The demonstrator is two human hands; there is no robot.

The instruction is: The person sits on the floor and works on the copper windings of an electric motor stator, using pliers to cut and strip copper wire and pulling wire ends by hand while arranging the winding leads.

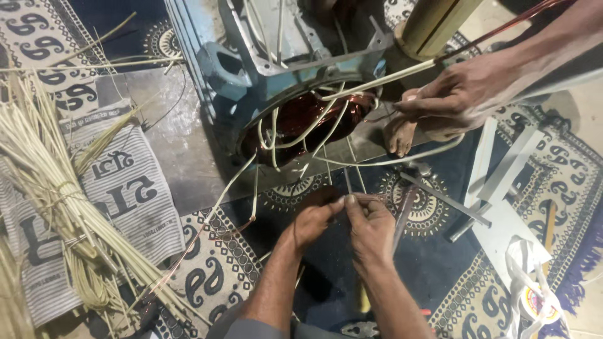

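A blue motor housing [220,69] lies on the floor with copper windings [301,116] showing inside its round opening. Several cream sleeved wires [314,125] trail out of it. My left hand [312,220] and my right hand [370,226] meet just below the opening, fingertips pinched together on a thin wire end [346,188] that runs up toward the windings. Another person's hand [458,94] reaches in from the upper right and holds a cream sleeve with a copper wire [496,31].
A bundle of thin cream sticks [56,188] lies on newspaper [125,182] at the left. Metal rods [446,201], white strips [502,176] and a tape roll [534,298] sit on the patterned blue mat [433,257] at the right. A wooden cylinder [433,22] is at top.
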